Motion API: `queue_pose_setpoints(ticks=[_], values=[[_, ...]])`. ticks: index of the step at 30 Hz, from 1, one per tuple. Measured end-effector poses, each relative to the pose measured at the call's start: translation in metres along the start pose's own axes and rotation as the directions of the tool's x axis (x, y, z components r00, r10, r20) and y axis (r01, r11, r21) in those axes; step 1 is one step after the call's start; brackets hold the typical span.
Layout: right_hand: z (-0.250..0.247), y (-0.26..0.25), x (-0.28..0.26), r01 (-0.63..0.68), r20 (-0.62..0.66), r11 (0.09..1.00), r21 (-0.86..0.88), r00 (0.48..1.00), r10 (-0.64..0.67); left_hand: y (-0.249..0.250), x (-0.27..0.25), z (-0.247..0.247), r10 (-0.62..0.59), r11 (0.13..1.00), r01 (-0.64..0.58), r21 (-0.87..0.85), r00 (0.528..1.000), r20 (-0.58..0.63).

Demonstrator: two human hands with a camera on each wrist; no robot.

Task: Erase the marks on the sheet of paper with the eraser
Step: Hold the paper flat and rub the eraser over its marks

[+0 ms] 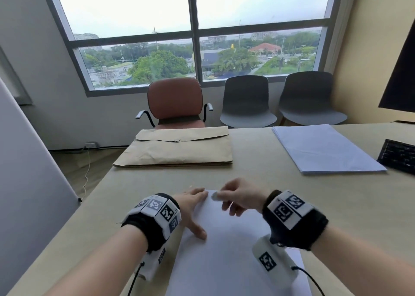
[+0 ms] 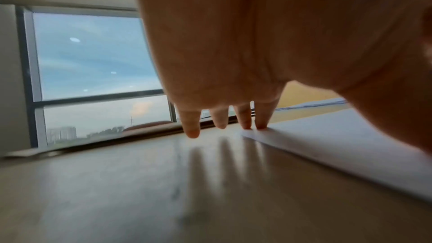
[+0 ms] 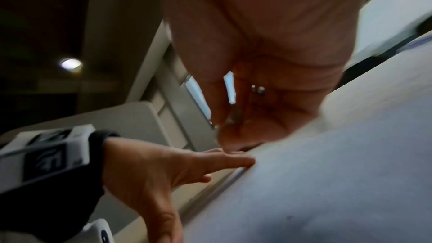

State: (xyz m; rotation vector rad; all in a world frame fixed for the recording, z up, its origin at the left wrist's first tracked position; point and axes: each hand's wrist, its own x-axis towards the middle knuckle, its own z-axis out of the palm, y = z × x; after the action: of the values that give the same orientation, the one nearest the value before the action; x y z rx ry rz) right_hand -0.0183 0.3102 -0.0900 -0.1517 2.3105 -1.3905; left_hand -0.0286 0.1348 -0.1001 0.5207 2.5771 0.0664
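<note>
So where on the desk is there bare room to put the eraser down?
Bare desk lies between the envelope and the paper stack, and right of the sheet toward the keyboard. It is crowded at the sheet's far edge, where the left hand presses and the right hand pinches the eraser.

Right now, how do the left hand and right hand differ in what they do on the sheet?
The left hand lies flat with straight fingers pressing the sheet at its left edge; the right hand is curled, pinching the eraser. The left sits half on the table, the right over the sheet's far end. Both wear marker-covered wristbands.
</note>
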Motion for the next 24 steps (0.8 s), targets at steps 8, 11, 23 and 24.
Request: queue_pose_setpoints(ticks=[8,11,23,24], values=[[0.000,-0.011,0.034,-0.094,-0.036,0.912,-0.399,0.996,0.087,-0.001,0.001,0.005,-0.010,1.000,0.009,0.015,0.999,0.039],[0.006,-0.014,0.035,-0.056,-0.055,0.864,-0.500,0.998,0.033,-0.003,0.002,0.005,-0.013,1.000,0.012,0.017,0.998,0.059],[0.026,-0.020,0.031,-0.024,-0.113,0.736,-0.677,0.991,-0.072,-0.002,0.002,0.004,-0.008,1.000,0.006,0.021,0.996,0.088],[0.034,-0.021,0.028,0.000,-0.084,0.725,-0.689,0.993,-0.080,-0.002,0.001,0.004,-0.007,1.000,0.005,0.023,0.996,0.086]])
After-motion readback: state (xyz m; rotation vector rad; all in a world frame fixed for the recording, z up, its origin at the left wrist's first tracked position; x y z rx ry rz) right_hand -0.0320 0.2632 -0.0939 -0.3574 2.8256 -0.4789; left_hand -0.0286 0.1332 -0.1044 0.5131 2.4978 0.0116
